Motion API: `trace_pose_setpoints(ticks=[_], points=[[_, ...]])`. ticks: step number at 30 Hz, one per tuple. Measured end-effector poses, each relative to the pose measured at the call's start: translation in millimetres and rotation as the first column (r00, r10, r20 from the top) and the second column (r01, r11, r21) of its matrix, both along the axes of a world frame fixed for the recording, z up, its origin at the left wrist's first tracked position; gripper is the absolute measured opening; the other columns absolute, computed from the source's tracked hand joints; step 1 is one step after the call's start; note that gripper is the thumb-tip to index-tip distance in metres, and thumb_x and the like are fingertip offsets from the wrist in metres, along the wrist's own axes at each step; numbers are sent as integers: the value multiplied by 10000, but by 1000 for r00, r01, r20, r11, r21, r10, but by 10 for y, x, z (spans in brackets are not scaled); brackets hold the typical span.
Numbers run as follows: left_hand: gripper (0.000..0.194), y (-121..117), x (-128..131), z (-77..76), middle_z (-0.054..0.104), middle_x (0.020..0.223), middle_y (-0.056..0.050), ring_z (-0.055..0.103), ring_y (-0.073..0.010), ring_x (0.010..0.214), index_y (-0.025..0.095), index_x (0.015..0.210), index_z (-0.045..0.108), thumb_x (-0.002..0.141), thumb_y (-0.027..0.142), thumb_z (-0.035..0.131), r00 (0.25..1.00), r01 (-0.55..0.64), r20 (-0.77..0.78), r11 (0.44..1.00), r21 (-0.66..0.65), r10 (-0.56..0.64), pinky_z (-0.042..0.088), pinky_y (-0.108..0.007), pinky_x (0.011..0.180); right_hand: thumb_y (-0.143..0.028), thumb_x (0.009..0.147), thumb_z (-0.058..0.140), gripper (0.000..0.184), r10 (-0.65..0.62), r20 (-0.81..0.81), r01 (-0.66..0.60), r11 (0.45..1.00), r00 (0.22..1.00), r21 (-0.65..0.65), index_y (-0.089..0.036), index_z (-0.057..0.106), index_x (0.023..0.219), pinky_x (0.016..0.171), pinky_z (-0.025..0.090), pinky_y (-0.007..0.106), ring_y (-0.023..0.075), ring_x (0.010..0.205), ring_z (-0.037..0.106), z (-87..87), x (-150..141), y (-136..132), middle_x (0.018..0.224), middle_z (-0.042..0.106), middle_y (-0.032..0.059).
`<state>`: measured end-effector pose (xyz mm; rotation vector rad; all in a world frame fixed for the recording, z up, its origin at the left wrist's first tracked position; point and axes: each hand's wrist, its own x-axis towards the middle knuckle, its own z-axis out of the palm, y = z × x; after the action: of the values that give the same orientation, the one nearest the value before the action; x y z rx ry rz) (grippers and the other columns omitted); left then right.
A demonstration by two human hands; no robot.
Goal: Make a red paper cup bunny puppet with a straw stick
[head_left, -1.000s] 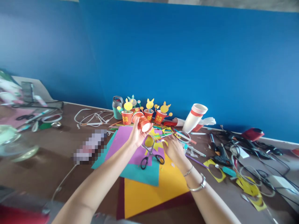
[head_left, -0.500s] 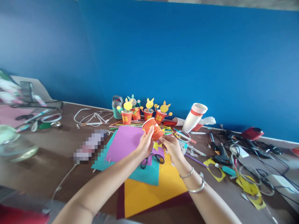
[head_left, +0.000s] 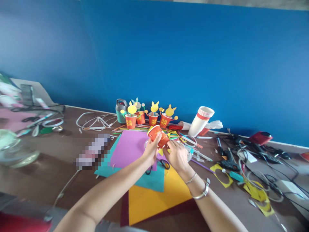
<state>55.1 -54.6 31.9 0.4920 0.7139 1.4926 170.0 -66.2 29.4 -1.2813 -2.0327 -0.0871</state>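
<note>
A red paper cup (head_left: pixel 164 140) is tilted above the coloured sheets, its white rim up and to the left. My left hand (head_left: pixel 152 149) grips it, thumb across the near side. At the cup's lower right end is my right hand (head_left: pixel 178 156), its fingers curled in and pressed close to the base; whatever they pinch is hidden. Below the hands, black-handled scissors (head_left: pixel 165 164) rest on a purple sheet (head_left: pixel 127 148) and a teal sheet (head_left: pixel 152 183). Under these lies an orange-yellow sheet (head_left: pixel 154 206).
Several red cups (head_left: pixel 131 121) with yellow paper figures stand along the blue wall, beside a teal flask (head_left: pixel 121 112). Stacked white cups (head_left: pixel 201 120) lean at the back. Glue guns (head_left: pixel 229 162), cables and yellow offcuts (head_left: pixel 221 175) crowd the right; a glass jar (head_left: pixel 18 151) is at left.
The cup has dropped slightly and turned a little. My right hand has rolled over so more of its back shows, its fingers curling further under the cup's base.
</note>
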Motion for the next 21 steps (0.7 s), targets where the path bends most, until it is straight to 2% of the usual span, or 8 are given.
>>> trace_pose_setpoints(ticks=[3,5,8,10,13,17,19,21], points=[[411,16,-26,-2,694,769,-27,610,-111,631,161,811,675,624,476,861,1000,1,-29,998,-63,-3,460,-223,605,-130,815,522,155,31,92,-35,999,995,38,-193,598,696,637,363,281,200,688,637,-7,15,16,712,693,77],[437,30,-53,-6,682,719,-30,601,-112,597,159,775,667,620,527,845,999,28,-33,996,-83,-31,445,-226,571,-163,838,542,142,13,39,-11,999,999,-42,-196,626,728,620,361,274,191,672,636,6,12,24,730,706,67],[470,44,-86,-9,703,751,-50,645,-146,662,168,783,670,622,584,817,998,68,5,993,-93,-68,484,-254,633,-244,867,582,109,-36,-96,17,980,995,-198,-206,662,803,603,366,265,175,641,630,35,1,27,775,728,49],[487,46,-91,-7,715,788,-54,657,-156,698,171,809,675,619,597,812,997,75,29,993,-94,-73,498,-268,673,-255,867,593,100,-54,-133,23,974,990,-224,-204,669,827,605,371,266,178,648,634,44,-5,27,792,731,49],[508,48,-81,-8,698,746,-36,626,-134,652,161,796,664,607,608,815,996,82,36,991,-102,-79,483,-258,655,-206,874,575,109,-30,-89,19,992,996,-123,-199,670,820,616,373,270,190,683,644,33,-4,26,775,725,56],[510,57,-72,-20,642,653,-1,552,-97,567,152,720,630,603,612,815,995,90,54,990,-112,-84,443,-241,604,-142,901,528,182,44,67,-49,996,997,69,-204,681,823,666,383,275,196,757,653,6,16,17,796,724,59],[503,59,-74,-24,605,606,16,507,-85,521,154,684,610,609,608,814,994,103,54,988,-119,-97,414,-242,569,-144,908,525,193,64,110,-77,991,992,110,-205,684,817,678,385,276,195,761,650,3,22,11,791,719,58],[493,57,-75,-22,598,598,19,499,-85,511,156,681,608,614,600,814,995,95,44,987,-132,-90,406,-246,561,-165,903,539,176,68,89,-78,991,994,108,-203,687,815,683,390,273,198,775,654,6,17,6,794,723,64]])
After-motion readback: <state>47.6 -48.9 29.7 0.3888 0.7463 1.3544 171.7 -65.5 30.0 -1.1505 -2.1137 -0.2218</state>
